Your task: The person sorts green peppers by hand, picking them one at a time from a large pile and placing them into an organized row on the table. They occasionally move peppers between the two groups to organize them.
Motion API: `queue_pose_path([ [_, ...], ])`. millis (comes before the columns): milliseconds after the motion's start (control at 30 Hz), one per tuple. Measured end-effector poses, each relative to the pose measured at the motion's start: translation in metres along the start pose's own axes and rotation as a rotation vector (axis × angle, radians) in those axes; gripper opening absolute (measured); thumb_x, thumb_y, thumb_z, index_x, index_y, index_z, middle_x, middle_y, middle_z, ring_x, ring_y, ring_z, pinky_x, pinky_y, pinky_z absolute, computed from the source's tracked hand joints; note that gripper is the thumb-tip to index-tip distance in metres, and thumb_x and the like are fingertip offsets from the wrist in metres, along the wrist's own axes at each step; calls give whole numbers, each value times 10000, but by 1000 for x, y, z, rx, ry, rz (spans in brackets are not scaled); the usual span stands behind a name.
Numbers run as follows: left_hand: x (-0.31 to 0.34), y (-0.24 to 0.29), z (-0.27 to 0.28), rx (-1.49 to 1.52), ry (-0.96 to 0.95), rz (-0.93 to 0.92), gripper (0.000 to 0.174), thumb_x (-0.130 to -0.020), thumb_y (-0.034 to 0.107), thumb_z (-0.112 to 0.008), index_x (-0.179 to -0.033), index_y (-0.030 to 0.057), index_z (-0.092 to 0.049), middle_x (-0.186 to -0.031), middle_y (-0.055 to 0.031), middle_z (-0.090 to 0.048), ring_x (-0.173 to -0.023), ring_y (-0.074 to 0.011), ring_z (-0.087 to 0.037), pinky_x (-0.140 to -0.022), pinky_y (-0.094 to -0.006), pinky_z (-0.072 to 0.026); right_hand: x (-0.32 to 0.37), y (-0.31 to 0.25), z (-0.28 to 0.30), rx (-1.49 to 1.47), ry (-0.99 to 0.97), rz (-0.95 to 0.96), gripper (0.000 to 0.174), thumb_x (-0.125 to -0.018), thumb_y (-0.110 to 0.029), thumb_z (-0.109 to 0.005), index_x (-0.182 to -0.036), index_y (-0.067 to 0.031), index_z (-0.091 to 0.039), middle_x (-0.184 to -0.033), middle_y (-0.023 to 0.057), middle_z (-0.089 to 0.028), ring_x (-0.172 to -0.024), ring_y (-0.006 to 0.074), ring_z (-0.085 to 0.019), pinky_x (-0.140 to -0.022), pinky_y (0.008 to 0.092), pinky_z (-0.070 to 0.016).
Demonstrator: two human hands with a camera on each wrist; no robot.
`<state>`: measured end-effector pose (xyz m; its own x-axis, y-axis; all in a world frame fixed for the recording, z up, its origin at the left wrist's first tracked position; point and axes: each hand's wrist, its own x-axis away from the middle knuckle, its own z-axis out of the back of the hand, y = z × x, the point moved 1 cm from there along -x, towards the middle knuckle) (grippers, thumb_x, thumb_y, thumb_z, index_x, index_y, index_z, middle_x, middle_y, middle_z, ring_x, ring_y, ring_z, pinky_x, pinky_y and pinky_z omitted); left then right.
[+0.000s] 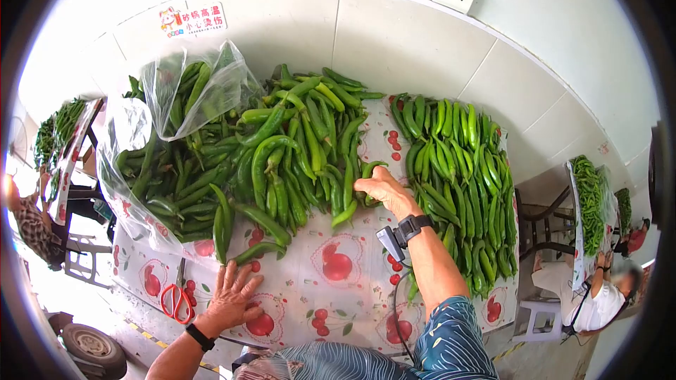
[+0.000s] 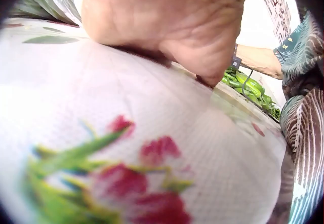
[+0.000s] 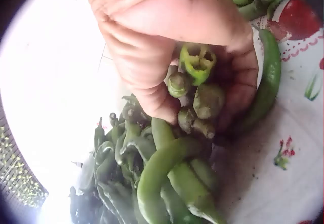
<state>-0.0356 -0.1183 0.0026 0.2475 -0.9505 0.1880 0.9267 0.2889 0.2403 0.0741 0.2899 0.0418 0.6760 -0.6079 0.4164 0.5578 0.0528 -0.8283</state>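
My right hand (image 1: 384, 190) is at the right edge of a loose heap of long green chili peppers (image 1: 282, 148). In the right wrist view its thumb and fingers curl round several green peppers (image 3: 207, 101), stem ends toward the camera. One of those ends (image 3: 198, 64) is broken and shows its hollow inside. A curved pepper (image 3: 269, 72) lies along the outside of the fingers. My left hand (image 1: 229, 299) rests on the tablecloth with spread fingers, its fingertips near a pepper (image 1: 259, 250) at the heap's front. In the left wrist view, the heel of that hand (image 2: 167, 21) shows close over the cloth.
Neat rows of green peppers (image 1: 465, 190) lie on the right. A clear plastic bag (image 1: 127, 134) holds peppers on the left. Red-handled scissors (image 1: 176, 302) lie left of my left hand. The fruit-printed tablecloth (image 1: 310, 239) extends to a tiled wall (image 1: 401, 35). Other people sit at both sides.
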Motion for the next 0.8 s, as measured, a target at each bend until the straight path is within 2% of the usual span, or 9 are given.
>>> queue_pose_path([
  [100, 0, -1, -1, 2, 25, -20, 705, -713, 448, -674, -1314, 152, -456, -1415, -178, -352, -1349, -470, -227, -1092, -611, -162, 3, 2, -8, 55, -50, 19, 355, -694, -295, -723, -760, -38, -486, -682, 9, -422, -605, 125, -408, -504, 308, -331],
  [133, 0, -2, -1, 32, -32, -3, 735, -731, 456, -660, -1354, 148, -422, -1434, -190, -315, -1376, -485, -149, -1122, -592, -92, 6, 3, -11, 102, -22, -2, 328, -689, -280, -711, -682, -54, -472, -622, 1, -405, -544, 119, -382, -458, 313, -298],
  [333, 1, -1, -2, 5, 9, -16, 728, -733, 453, -658, -1350, 145, -422, -1430, -180, -319, -1379, -478, -152, -1120, -585, -111, 47, -5, -30, -30, -51, 162, 334, -697, -252, -691, -592, -87, -420, -570, -22, -365, -502, 92, -340, -426, 303, -247],
  [467, 0, -1, -3, 14, 21, -32, 732, -742, 447, -648, -1359, 139, -403, -1433, -183, -312, -1384, -476, -139, -1122, -581, -105, 53, -4, -38, 70, -116, 149, 352, -715, -253, -675, -561, -79, -412, -533, -42, -337, -445, 70, -300, -388, 297, -184],
  [567, 2, 1, 1, 6, 47, -34, 702, -754, 432, -631, -1354, 130, -428, -1434, -163, -332, -1377, -458, -179, -1126, -572, -120, 71, -8, -49, 45, -83, 102, 329, -719, -250, -666, -571, -72, -432, -555, -33, -367, -469, 74, -324, -403, 300, -214],
  [667, 1, 1, 1, 12, 51, -38, 698, -755, 431, -630, -1353, 129, -431, -1434, -165, -332, -1377, -459, -177, -1126, -570, -121, 78, 6, -56, -16, -131, 316, 271, -722, -228, -652, -639, -30, -486, -584, -12, -422, -502, 93, -374, -433, 304, -286],
  [767, 2, 2, 3, 19, 63, -49, 695, -756, 423, -629, -1352, 126, -432, -1433, -168, -331, -1377, -459, -176, -1125, -572, -121, 83, -1, -78, 92, 4, 294, 232, -707, -183, -605, -645, 31, -541, -528, 93, -545, -495, 185, -548, -501, 340, -426],
  [800, 1, 1, 1, 17, 72, -55, 694, -757, 421, -629, -1352, 124, -432, -1434, -169, -330, -1378, -459, -176, -1125, -573, -120, 90, -9, -82, 134, -14, 265, 185, -710, -159, -590, -704, 24, -564, -564, 130, -583, -532, 229, -598, -536, 355, -462],
])
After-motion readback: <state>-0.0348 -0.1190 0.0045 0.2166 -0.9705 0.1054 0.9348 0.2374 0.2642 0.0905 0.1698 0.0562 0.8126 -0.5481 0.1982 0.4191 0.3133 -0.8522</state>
